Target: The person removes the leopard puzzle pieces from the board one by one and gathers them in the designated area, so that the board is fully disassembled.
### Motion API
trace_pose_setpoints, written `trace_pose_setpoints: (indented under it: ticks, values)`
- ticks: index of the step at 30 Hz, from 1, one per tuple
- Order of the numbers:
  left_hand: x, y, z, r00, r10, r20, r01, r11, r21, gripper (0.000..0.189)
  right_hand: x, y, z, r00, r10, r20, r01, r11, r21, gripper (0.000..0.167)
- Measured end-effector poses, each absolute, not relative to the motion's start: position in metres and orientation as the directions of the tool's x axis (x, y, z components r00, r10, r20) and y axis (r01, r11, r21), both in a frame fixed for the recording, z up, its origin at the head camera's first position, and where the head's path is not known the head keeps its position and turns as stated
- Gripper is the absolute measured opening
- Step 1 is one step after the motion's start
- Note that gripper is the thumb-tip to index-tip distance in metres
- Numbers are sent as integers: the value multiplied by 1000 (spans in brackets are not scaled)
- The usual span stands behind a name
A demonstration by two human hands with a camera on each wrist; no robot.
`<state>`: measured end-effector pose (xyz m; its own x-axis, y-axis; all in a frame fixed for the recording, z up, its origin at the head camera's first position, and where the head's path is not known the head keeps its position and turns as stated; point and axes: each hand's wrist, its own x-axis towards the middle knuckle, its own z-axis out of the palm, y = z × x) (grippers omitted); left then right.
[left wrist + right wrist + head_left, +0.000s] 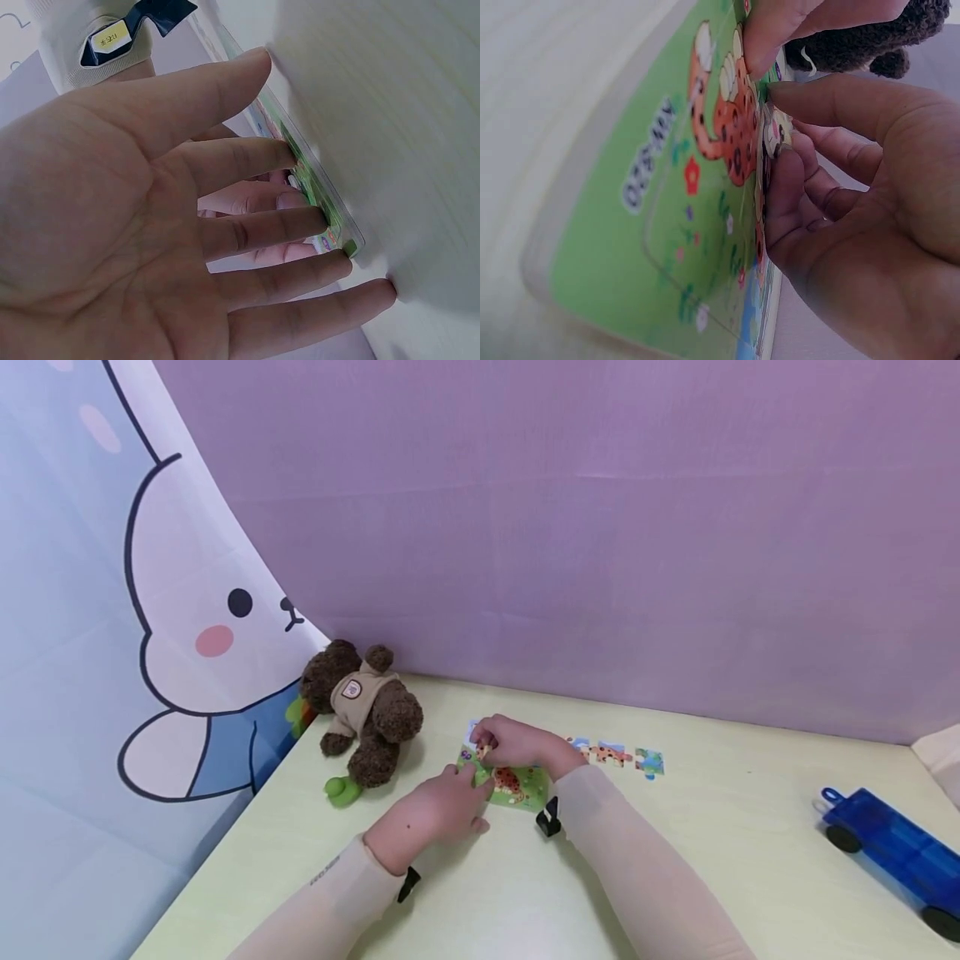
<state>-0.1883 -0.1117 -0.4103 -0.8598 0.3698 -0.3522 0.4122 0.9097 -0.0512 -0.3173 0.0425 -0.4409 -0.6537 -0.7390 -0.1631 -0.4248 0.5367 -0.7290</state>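
A green puzzle board [534, 789] with a spotted orange animal picture lies on the table. My left hand [444, 807] rests at its near left side, fingers spread and fairly straight, fingertips [319, 219] on the board's edge area. Over the board's upper left part, my right hand [522, 745] pinches a small puzzle piece [775, 133] between thumb and fingers. That piece is right at the board's surface and partly hidden by the fingers. To the right of the right wrist lie several loose puzzle pieces [611, 753], one blue-green piece [649, 762] set apart.
A brown teddy bear [360, 702] in a beige shirt lies at the table's back left, a green toy [342, 791] beside its leg. A blue toy cart [892, 852] with black wheels stands at the far right. A purple curtain [562, 543] hangs behind the table.
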Motion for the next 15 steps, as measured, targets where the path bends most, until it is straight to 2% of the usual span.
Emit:
trace_pose_setpoints:
  ticks: [7,15]
  values:
    - [-188,-110,-408,-860,370,-351,413,909,-53,71,-316,42,-443,-672,-730,-126,-447,535,-717,32]
    - [-187,-111,-408,-863,369,-344,421,903,-88,71,-307,36,-444,-726,-684,-72,-462,563,-686,26]
